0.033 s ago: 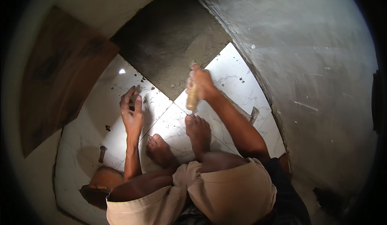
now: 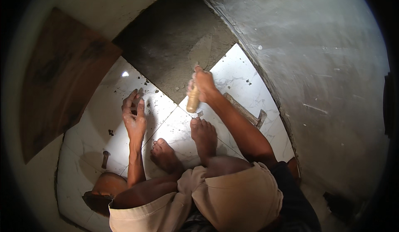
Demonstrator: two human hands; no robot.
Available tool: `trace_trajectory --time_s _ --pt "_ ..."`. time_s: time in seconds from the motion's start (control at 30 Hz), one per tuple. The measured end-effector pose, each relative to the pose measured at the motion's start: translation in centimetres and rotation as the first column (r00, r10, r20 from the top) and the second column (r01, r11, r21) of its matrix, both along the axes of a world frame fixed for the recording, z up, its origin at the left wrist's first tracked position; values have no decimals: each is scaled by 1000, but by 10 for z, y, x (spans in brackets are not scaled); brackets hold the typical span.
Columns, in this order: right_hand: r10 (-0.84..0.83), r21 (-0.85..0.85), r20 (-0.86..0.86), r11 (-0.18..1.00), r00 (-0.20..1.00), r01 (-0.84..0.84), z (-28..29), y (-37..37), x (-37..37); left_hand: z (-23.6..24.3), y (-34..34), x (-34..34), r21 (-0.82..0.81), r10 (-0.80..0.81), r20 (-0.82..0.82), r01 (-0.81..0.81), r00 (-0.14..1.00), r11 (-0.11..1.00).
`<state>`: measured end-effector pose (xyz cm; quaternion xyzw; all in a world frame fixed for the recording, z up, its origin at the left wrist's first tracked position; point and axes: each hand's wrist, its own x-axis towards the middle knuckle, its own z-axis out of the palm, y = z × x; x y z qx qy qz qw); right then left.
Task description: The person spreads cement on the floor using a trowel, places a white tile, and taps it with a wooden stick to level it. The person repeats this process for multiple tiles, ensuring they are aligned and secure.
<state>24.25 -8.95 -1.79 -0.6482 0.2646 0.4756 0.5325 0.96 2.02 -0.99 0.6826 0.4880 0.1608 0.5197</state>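
My right hand (image 2: 203, 82) grips the wooden handle (image 2: 192, 101) of a trowel, its blade (image 2: 200, 49) lying over a square bed of dark grey mortar (image 2: 158, 36) among white marbled tiles (image 2: 170, 124). My left hand (image 2: 135, 115) hovers or rests near the tiles left of the mortar, fingers loosely curled apart and holding nothing; contact with the floor is unclear. Bits of mortar (image 2: 146, 82) are scattered nearby. Beside my right forearm lies a wooden-handled tool like a hammer (image 2: 243, 109). My bare feet (image 2: 203, 136) are between my hands.
A brown board (image 2: 62, 74) stands at the left. A grey plastered wall (image 2: 324, 86) rises along the right, and a paler wall (image 2: 108, 7) is behind. A small dark tool (image 2: 105, 159) and a reddish-brown container (image 2: 106, 186) sit at lower left.
My right hand and the trowel have shifted slightly up and to the left over the mortar. My left hand has moved very slightly left.
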Motion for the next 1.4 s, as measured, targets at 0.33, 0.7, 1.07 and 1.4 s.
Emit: trace_trajectory --time_s 0.33,0.7,1.07,1.4 --pt "99 -18 -24 995 995 -100 -15 68 17 18 5 -8 -65 35 -71 -39 997 997" --pt "958 -632 226 281 175 -723 15 6 -7 23 8 6 2 41 17 -41 999 999" --pt "938 -785 302 346 171 -513 -21 33 155 26 12 -5 30 87 -28 -86 996 996" --pt "832 -389 118 541 543 -745 12 40 73 24 0 2 -20 51 19 -51 999 999"
